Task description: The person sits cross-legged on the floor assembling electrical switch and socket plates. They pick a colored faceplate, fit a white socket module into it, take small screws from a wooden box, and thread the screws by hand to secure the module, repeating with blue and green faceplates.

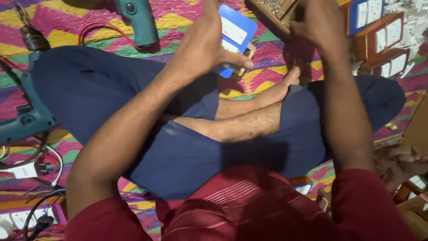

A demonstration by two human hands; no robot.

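Observation:
I sit cross-legged on a bright woven mat (53, 22). My left hand (205, 44) grips a blue board (236, 35) with white switch plates on it, thumb under its lower edge, where a small wooden piece (246, 56) shows. My right hand (316, 22) holds a small wooden box (272, 13) with tiny metal parts inside, at the top of the view. The two hands are close together above my feet.
Two teal power drills lie on the mat, one at the top (136, 20) and one at the left (26, 116). Finished wooden switch boxes (379, 40) are stacked top right. Cables, a white plug (26, 169) and a socket strip (20, 218) lie lower left.

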